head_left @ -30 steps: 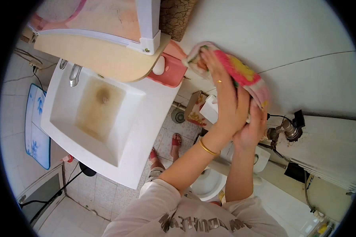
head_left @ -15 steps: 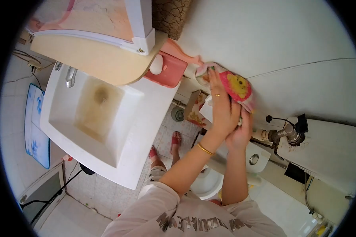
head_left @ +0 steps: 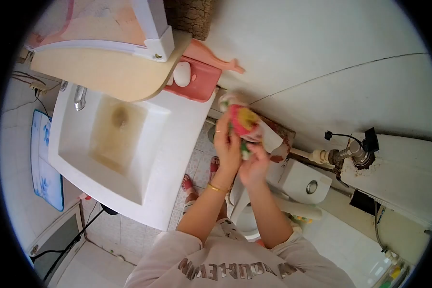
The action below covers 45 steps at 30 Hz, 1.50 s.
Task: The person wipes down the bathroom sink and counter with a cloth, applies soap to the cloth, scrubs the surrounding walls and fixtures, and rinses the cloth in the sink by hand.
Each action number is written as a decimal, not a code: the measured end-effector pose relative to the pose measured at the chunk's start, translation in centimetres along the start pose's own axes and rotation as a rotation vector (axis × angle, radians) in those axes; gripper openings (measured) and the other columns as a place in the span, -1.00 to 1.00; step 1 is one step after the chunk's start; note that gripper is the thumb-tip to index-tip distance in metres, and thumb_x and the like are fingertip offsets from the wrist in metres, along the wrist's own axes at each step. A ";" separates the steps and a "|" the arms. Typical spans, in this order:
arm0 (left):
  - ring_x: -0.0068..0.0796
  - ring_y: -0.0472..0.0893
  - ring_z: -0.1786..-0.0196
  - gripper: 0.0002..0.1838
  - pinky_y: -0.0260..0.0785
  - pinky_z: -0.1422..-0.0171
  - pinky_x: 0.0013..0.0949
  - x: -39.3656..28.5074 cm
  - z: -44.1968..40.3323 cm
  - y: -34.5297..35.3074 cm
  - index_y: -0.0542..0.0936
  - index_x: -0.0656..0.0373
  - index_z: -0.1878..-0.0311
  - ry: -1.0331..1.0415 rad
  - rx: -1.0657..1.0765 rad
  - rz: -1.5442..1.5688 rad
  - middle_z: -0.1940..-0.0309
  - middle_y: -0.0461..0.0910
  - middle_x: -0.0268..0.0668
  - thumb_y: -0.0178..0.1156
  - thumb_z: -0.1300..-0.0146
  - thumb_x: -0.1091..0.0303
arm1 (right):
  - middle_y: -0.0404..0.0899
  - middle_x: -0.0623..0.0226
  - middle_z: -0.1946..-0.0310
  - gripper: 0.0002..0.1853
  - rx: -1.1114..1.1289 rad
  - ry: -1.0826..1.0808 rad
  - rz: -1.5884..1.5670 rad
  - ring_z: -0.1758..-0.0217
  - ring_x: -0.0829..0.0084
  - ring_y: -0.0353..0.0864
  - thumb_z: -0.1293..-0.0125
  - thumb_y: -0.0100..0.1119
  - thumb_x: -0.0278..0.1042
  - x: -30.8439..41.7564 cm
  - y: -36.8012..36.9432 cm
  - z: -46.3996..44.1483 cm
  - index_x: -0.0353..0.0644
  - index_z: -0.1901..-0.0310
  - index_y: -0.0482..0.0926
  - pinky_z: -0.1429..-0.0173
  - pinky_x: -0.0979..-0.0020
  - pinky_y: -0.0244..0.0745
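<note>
A small towel (head_left: pixel 246 121), pink and white with a yellow cartoon patch, is bunched up between both of my hands, blurred by motion. My left hand (head_left: pixel 227 149), wearing a gold ring and bracelet, presses against its left side with fingers pointing up. Below and to the right, my right hand (head_left: pixel 254 168) grips the lower end, where a bit of green shows. Both hands are in the air, to the right of the white washbasin (head_left: pixel 156 158). Part of the towel is hidden behind my fingers.
A pink soap dish (head_left: pixel 204 84) with white soap (head_left: pixel 182 74) sits on the basin's back corner, beside a beige shelf (head_left: pixel 110 72). Cloudy brownish water stands in the basin below the tap (head_left: pixel 80 98). Right of my hands are a toilet tank (head_left: pixel 305 180) and a metal pipe valve (head_left: pixel 355 156).
Both hands have moved left and down with the towel, away from the wall. The towel, spread along my left fingers before, is now bunched up between the hands.
</note>
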<state>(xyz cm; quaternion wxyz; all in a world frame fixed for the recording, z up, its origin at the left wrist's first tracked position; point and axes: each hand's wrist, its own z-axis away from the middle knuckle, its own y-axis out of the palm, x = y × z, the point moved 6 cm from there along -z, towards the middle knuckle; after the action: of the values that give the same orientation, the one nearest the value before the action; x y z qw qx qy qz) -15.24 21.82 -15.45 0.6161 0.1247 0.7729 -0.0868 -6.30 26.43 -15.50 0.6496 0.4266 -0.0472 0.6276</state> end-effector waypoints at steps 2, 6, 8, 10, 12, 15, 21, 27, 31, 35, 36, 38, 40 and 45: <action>-0.18 0.51 -0.19 -0.58 0.35 -0.29 -0.23 2.5 1.7 -1.4 0.40 0.23 -0.27 -0.265 -0.101 0.182 -0.19 0.48 -0.11 -0.08 -0.36 0.40 | 0.37 0.29 -0.25 -0.54 0.318 -0.049 0.170 -0.37 0.35 0.27 -0.21 0.04 -0.44 -1.1 2.2 0.3 -0.18 -0.19 0.42 -0.40 0.24 0.20; -0.28 0.56 -0.04 -0.58 0.46 -0.13 -0.24 6.4 2.6 -1.1 0.43 0.15 -0.18 -0.730 -0.204 0.968 -0.02 0.54 -0.21 -0.19 -0.48 0.09 | 0.43 0.19 -0.16 -0.53 0.613 -0.444 0.909 -0.24 0.19 0.39 -0.24 0.09 -0.42 -0.4 5.5 0.1 -0.24 -0.20 0.35 -0.35 0.19 0.22; -0.30 0.56 -0.03 -0.57 0.47 -0.13 -0.21 7.4 1.2 0.4 0.43 0.13 -0.19 -0.878 -0.223 1.041 -0.02 0.54 -0.23 -0.20 -0.48 0.08 | 0.41 0.12 -0.16 -0.55 0.457 -0.855 1.172 -0.22 0.12 0.39 -0.24 0.12 -0.43 1.0 4.9 -1.3 -0.23 -0.17 0.36 -0.35 0.16 0.20; -0.33 0.56 -0.03 -0.59 0.45 -0.17 -0.21 8.0 0.5 1.7 0.43 0.10 -0.21 -0.957 -0.191 1.279 -0.01 0.55 -0.26 -0.20 -0.47 0.12 | 0.40 0.08 -0.15 -0.56 0.268 -1.119 1.382 -0.21 0.07 0.38 -0.21 0.16 -0.45 3.0 3.4 -1.3 -0.21 -0.15 0.37 -0.35 0.10 0.17; -0.34 0.54 -0.05 -0.64 0.45 -0.17 -0.18 8.3 0.1 2.3 0.45 0.10 -0.16 -0.892 -0.283 1.256 0.01 0.54 -0.29 -0.17 -0.47 0.16 | 0.41 0.09 -0.12 -0.55 0.084 -1.146 1.531 -0.23 0.07 0.36 -0.18 0.19 -0.47 5.0 1.7 -1.3 -0.19 -0.13 0.39 -0.34 0.06 0.14; -0.40 0.54 -0.04 -0.67 0.42 -0.18 -0.22 9.4 -0.6 2.8 0.48 0.06 -0.13 -0.873 -0.233 1.065 0.03 0.55 -0.34 -0.12 -0.45 0.17 | 0.44 0.16 -0.09 -0.54 -0.110 -1.050 1.733 -0.26 0.12 0.33 -0.16 0.21 -0.49 6.6 -0.3 -2.3 -0.15 -0.13 0.41 -0.34 0.04 0.11; -0.43 0.53 0.00 -0.70 0.42 -0.09 -0.30 10.9 -4.1 4.7 0.50 0.03 -0.05 -0.983 -0.015 0.763 0.05 0.52 -0.35 -0.12 -0.46 0.14 | 0.46 0.26 -0.06 -0.48 -0.058 -0.840 1.854 -0.24 0.16 0.35 -0.12 0.27 -0.50 6.8 -4.7 -5.1 -0.03 -0.16 0.43 -0.31 0.07 0.12; -0.46 0.46 0.40 -0.76 0.38 0.33 -0.39 17.7 -4.1 6.0 0.42 0.00 0.26 -1.226 -0.224 0.858 0.41 0.46 -0.40 -0.17 -0.42 0.11 | 0.48 0.25 0.00 -0.50 -0.028 -0.871 1.772 -0.15 0.13 0.40 -0.10 0.28 -0.51 7.2 -4.8 -5.0 -0.02 -0.12 0.46 -0.21 0.09 0.21; -0.33 0.50 0.43 -0.70 0.41 0.45 -0.26 24.2 -3.7 6.1 0.47 0.04 0.20 -1.189 -0.385 0.941 0.42 0.51 -0.33 -0.25 -0.41 0.14 | 0.48 0.23 0.01 -0.51 -0.022 -0.880 1.724 -0.13 0.11 0.41 -0.10 0.28 -0.52 7.1 -4.9 -5.0 -0.02 -0.11 0.46 -0.19 0.09 0.23; -0.30 0.53 0.36 -0.68 0.48 0.33 -0.19 15.8 -5.8 6.2 0.48 0.09 0.11 -1.062 -0.349 1.151 0.30 0.53 -0.27 -0.24 -0.44 0.15 | 0.51 0.18 0.08 -0.54 -0.020 -0.924 1.734 -0.07 0.07 0.45 -0.05 0.29 -0.55 7.5 -4.7 -4.8 -0.11 -0.05 0.48 -0.14 0.14 0.32; -0.29 0.54 0.32 -0.68 0.50 0.28 -0.17 13.9 -6.2 6.4 0.48 0.11 0.09 -1.040 -0.340 1.221 0.25 0.54 -0.25 -0.23 -0.45 0.16 | 0.50 0.19 0.05 -0.52 -0.015 -0.914 1.737 -0.10 0.08 0.44 -0.06 0.29 -0.54 7.5 -4.9 -4.8 -0.09 -0.07 0.47 -0.16 0.12 0.30; -0.29 0.56 0.16 -0.73 0.51 0.12 -0.14 8.9 -6.5 6.7 0.47 0.14 0.06 -0.961 -0.299 1.254 0.13 0.54 -0.25 -0.18 -0.44 0.23 | 0.48 0.20 0.01 -0.50 0.005 -0.890 1.744 -0.14 0.08 0.41 -0.08 0.29 -0.52 7.5 -5.2 -5.0 -0.06 -0.10 0.45 -0.19 0.09 0.27; -0.33 0.54 0.08 -0.77 0.50 0.02 -0.15 1.9 -6.6 7.3 0.45 0.06 0.05 -0.934 -0.326 1.108 0.11 0.52 -0.30 -0.17 -0.44 0.24 | 0.49 0.19 0.01 -0.49 0.025 -0.864 1.720 -0.14 0.08 0.41 -0.06 0.31 -0.52 7.7 -5.0 -5.3 -0.07 -0.10 0.45 -0.19 0.11 0.28; -0.41 0.52 0.08 -0.80 0.50 0.02 -0.18 1.5 -5.4 9.2 0.42 0.04 0.03 -0.863 -0.462 0.990 0.07 0.48 -0.35 -0.15 -0.46 0.22 | 0.52 0.15 0.07 -0.51 0.005 -0.885 1.743 -0.05 0.06 0.48 -0.02 0.31 -0.55 7.6 -5.6 -5.7 -0.16 -0.06 0.48 -0.14 0.14 0.36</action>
<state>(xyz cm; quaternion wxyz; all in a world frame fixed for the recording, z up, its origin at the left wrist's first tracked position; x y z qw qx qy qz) -17.85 32.32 -15.54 0.8462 0.2825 0.3098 0.3290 -2.63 36.72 -17.34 -0.1194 0.4405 -0.5841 0.6712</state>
